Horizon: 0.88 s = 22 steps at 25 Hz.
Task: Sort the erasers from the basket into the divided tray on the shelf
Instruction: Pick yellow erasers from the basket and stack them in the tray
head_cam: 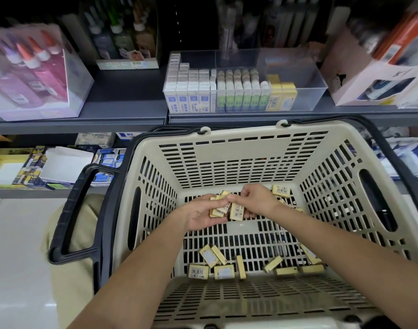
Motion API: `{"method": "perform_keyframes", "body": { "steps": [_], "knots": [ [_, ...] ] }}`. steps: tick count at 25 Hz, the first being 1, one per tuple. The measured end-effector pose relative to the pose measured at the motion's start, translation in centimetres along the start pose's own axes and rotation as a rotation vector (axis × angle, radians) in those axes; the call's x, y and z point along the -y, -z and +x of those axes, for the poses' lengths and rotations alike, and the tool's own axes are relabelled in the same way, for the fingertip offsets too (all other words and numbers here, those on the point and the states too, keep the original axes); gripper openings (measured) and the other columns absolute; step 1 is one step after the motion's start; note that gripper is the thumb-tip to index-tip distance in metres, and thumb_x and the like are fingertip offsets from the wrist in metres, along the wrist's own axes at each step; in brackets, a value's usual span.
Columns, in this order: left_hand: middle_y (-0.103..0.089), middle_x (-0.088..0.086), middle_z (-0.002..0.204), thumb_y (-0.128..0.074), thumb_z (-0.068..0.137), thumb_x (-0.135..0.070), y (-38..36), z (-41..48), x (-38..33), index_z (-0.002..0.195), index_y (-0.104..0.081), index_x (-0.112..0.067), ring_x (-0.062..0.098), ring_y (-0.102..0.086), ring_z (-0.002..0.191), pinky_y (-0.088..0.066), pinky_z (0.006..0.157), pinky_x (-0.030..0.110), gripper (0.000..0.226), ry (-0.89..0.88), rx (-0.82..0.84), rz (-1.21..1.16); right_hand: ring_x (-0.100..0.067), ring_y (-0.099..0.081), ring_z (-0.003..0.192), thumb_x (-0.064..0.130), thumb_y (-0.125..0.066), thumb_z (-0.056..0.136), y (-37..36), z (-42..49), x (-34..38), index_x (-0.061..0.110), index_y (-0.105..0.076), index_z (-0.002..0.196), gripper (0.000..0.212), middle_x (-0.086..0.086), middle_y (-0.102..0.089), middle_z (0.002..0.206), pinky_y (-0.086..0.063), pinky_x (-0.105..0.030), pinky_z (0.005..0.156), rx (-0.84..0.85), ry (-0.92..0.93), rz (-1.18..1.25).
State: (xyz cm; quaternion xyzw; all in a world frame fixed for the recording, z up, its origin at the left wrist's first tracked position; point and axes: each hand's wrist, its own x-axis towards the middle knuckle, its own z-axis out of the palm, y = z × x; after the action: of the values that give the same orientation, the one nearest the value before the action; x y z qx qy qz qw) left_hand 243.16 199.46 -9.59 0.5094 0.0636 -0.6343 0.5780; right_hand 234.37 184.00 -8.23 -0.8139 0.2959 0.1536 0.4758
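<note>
Watching the head feed, I saw both bare forearms reaching down into the beige basket [227, 157], the hands meeting over the far part of its floor. The left hand [198, 217] lay palm up, its grip curled narrow around a small stack of erasers [218, 208]. I could not count the stack exactly; it looked like about four. The right hand [258, 200] came in from the other side, knuckles up and fingers bent. Its grip was closed on one barcode eraser [236, 211], which stood on end and touched the stack's right edge.

On the basket floor near the person I counted about nine loose erasers [240, 267], all yellow and lying flat, on edge or tilted. One more far eraser [281, 191] lay by the back wall. A couple of others were half hidden behind the right wrist.

The clear divided tray [310, 91] sat on the grey shelf [122, 108] just beyond the basket. Its left compartment held white boxes [193, 91], four columns across the front with a narrower one beside them. The middle one held five front columns of green-labelled sticks [242, 96]. The right one held shelved erasers [281, 96], two across the front, with bare space to their right.
</note>
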Motion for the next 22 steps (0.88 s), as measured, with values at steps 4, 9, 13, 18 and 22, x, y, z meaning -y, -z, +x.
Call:
{"method": "perform_keyframes", "body": {
  "steps": [4,9,13,18,22],
  "knots": [
    [-0.069,0.01,0.103,-0.074,0.069,-0.009,-0.6,-0.4,-0.6,0.126,-0.052,-0.005,0.021,-0.067,0.096,-0.056,0.075,0.029,0.062,-0.035,0.017,-0.027,-0.008,-0.062,0.046,0.035,-0.07,0.079,0.9,-0.2,0.9,0.014,-0.055,0.079,0.026,-0.006,-0.068,0.062,-0.048,-0.017,0.042,0.087,0.054,0.114],
    [-0.068,0.012,0.108,-0.075,0.069,-0.004,-2.9,-0.8,-3.2,0.125,-0.051,-0.007,0.024,-0.066,0.099,-0.055,0.08,0.031,0.061,-0.173,-0.004,0.051,0.0,-0.062,0.054,0.01,-0.064,0.085,5.2,-1.1,2.8,0.009,-0.062,0.092,0.007,-0.002,-0.065,0.073,-0.053,-0.015,0.058,0.191,0.168,0.059],
    [-0.07,0.005,0.098,-0.075,0.073,-0.006,-5.9,-1.9,-5.9,0.111,-0.054,-0.018,0.017,-0.068,0.088,-0.055,0.073,0.029,0.045,-0.333,-0.024,0.268,-0.004,-0.062,0.063,0.004,-0.061,0.086,9.7,-2.8,4.2,0.003,-0.061,0.103,0.017,-0.003,-0.065,0.079,-0.054,-0.018,0.066,0.174,0.239,0.091],
    [-0.067,0.0,0.096,-0.079,0.072,-0.011,-9.8,-3.9,-11.0,0.104,-0.057,-0.025,0.01,-0.066,0.08,-0.052,0.062,0.023,0.042,-0.661,-0.06,0.363,-0.007,-0.065,0.069,0.006,-0.065,0.083,17.1,-5.1,7.5,0.02,-0.066,0.089,0.015,0.006,-0.067,0.075,-0.055,-0.021,0.071,-0.043,0.474,0.074],
    [-0.064,-0.001,0.097,-0.078,0.074,-0.015,-12.6,-3.6,-15.2,0.095,-0.053,-0.035,0.009,-0.063,0.08,-0.056,0.064,0.025,0.038,-0.891,-0.23,0.399,-0.016,-0.066,0.075,0.013,-0.072,0.078,22.7,-2.8,10.0,0.025,-0.067,0.08,0.013,0.001,-0.069,0.077,-0.054,-0.035,0.081,-0.476,0.501,0.025]
  ]
}}
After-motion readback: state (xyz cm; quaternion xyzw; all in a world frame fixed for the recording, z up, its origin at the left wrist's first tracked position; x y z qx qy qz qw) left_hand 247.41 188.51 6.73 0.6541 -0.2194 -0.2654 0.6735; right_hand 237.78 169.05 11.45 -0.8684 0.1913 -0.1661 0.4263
